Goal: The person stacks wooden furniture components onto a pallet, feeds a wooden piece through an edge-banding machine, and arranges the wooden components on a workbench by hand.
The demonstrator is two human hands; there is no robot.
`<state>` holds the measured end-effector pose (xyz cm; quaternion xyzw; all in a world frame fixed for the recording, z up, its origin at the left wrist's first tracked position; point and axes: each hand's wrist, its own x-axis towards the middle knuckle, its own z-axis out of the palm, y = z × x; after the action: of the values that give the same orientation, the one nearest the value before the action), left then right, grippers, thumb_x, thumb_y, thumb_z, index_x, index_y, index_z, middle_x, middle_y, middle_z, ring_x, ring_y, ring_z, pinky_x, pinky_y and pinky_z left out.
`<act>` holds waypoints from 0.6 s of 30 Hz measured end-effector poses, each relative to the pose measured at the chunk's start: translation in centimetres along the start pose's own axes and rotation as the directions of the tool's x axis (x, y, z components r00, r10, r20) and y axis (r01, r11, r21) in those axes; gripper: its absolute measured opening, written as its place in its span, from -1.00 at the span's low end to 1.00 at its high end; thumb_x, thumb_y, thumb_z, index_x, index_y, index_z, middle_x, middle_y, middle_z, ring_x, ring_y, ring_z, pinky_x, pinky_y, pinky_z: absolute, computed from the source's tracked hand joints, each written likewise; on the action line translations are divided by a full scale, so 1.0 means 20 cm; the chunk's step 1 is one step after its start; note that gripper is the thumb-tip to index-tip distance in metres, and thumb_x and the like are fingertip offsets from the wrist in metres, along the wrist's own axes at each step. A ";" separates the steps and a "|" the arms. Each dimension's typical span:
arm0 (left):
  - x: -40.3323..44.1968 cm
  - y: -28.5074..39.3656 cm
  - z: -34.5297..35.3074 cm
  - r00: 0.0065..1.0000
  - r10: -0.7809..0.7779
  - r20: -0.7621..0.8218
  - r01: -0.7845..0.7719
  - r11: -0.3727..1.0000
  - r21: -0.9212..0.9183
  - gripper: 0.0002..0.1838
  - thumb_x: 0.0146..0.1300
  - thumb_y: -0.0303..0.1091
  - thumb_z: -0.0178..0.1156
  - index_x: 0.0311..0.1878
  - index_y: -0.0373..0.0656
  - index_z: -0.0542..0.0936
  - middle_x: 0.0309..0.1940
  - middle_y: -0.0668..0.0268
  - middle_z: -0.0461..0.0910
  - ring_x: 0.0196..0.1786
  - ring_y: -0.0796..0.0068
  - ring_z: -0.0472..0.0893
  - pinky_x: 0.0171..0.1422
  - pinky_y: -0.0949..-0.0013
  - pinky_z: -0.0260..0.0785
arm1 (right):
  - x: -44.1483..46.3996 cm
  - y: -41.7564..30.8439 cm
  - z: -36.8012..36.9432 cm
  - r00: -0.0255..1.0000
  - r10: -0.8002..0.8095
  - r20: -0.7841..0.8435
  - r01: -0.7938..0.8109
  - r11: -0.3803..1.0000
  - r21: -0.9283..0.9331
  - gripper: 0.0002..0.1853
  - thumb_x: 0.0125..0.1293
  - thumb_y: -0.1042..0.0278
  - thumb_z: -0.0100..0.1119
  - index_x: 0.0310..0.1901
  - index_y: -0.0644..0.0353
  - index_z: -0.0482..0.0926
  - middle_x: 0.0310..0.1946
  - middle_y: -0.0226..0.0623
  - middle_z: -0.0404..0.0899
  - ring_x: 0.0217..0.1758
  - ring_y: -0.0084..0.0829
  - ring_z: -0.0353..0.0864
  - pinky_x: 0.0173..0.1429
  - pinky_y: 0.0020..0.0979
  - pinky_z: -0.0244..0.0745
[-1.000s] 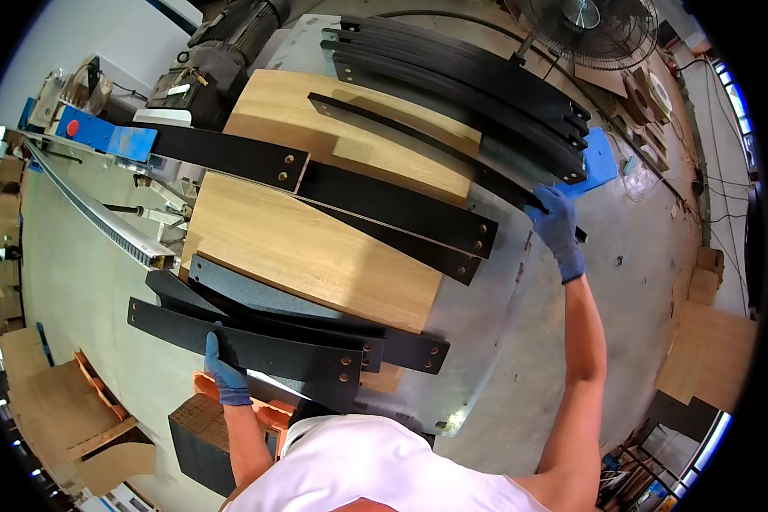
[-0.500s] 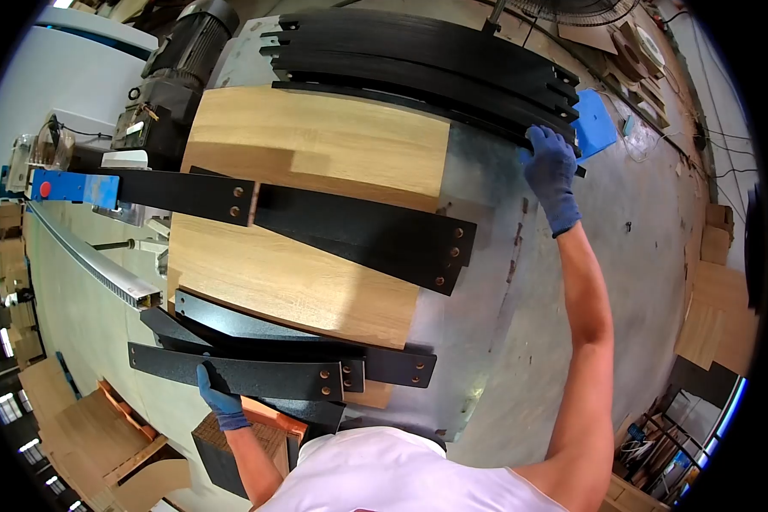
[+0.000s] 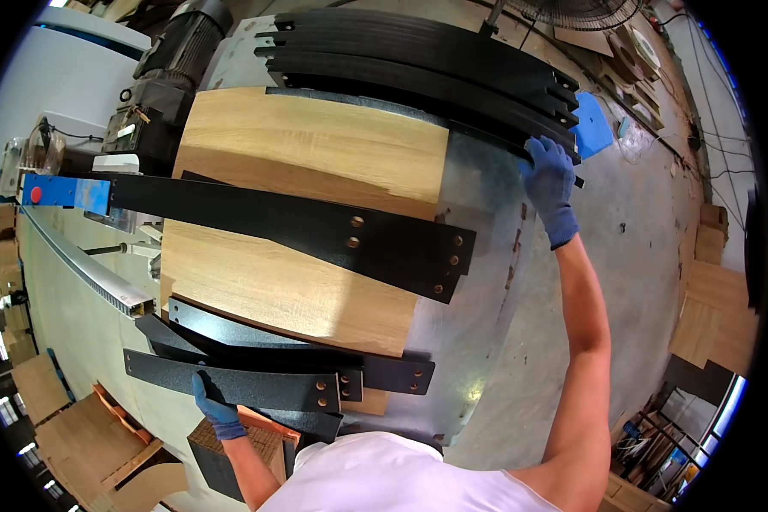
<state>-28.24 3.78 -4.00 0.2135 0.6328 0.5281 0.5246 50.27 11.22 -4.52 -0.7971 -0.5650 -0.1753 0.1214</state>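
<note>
My left hand (image 3: 218,411), in a blue glove, grips the lower edge of a black board (image 3: 239,384) with two holes near its right end; its fingers are partly hidden beneath. More black boards (image 3: 392,369) lie under and behind that one. My right hand (image 3: 551,181), also gloved, has its fingers curled over the right end of the nearest board (image 3: 358,107) in a stack of long black boards (image 3: 418,55). Between my hands, a black strip (image 3: 264,209) with holes reaches from a blue guide (image 3: 68,193) across other black pieces.
Pale wood-grain panels (image 3: 307,128) lie on a metal table (image 3: 486,222). A motor (image 3: 183,43) and a curved metal rail (image 3: 85,260) are at the left. A fan (image 3: 576,10) stands at the top, near a blue sheet (image 3: 596,128). Wooden blocks (image 3: 239,444) sit by my left forearm.
The strip from the blue guide has slid right over the pieces in the middle. The nearest board of the stack has tipped, showing more of its face. Both hands have barely shifted.
</note>
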 end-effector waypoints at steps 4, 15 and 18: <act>0.00 0.00 -0.01 0.999 -0.029 -0.014 0.029 1.000 -0.007 -0.41 0.55 0.07 0.12 0.41 -0.18 0.55 0.26 0.31 0.60 0.29 0.35 0.54 0.44 0.21 0.36 | -0.06 -0.01 0.00 0.999 -0.048 -0.004 0.048 0.999 0.004 -0.59 0.09 0.21 0.48 0.01 0.03 0.67 0.01 -0.19 0.67 0.06 -0.14 0.65 0.09 -0.09 0.50; -0.01 0.02 0.02 1.000 -0.021 -0.002 0.021 0.996 -0.091 -0.49 0.58 -0.04 0.10 0.37 -0.22 0.57 0.25 0.28 0.65 0.26 0.33 0.59 0.44 0.22 0.37 | -0.12 -0.04 0.01 0.994 -0.112 -0.010 0.113 0.993 0.043 -0.61 0.10 0.18 0.46 -0.03 0.06 0.65 -0.04 -0.17 0.65 0.01 -0.10 0.63 0.05 -0.07 0.49; -0.03 0.03 0.06 1.000 -0.025 0.003 0.025 0.994 -0.108 -0.49 0.57 -0.04 0.11 0.36 -0.21 0.59 0.23 0.29 0.66 0.24 0.33 0.61 0.41 0.23 0.39 | -0.09 -0.02 0.00 0.992 -0.128 -0.002 0.128 0.991 0.042 -0.62 0.12 0.18 0.44 -0.02 0.05 0.65 -0.03 -0.17 0.66 0.02 -0.10 0.63 0.05 -0.07 0.50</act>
<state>-27.05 4.05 -3.13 0.1772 0.6057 0.5546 0.5424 49.30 9.82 -5.34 -0.7566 -0.6184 -0.1705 0.1264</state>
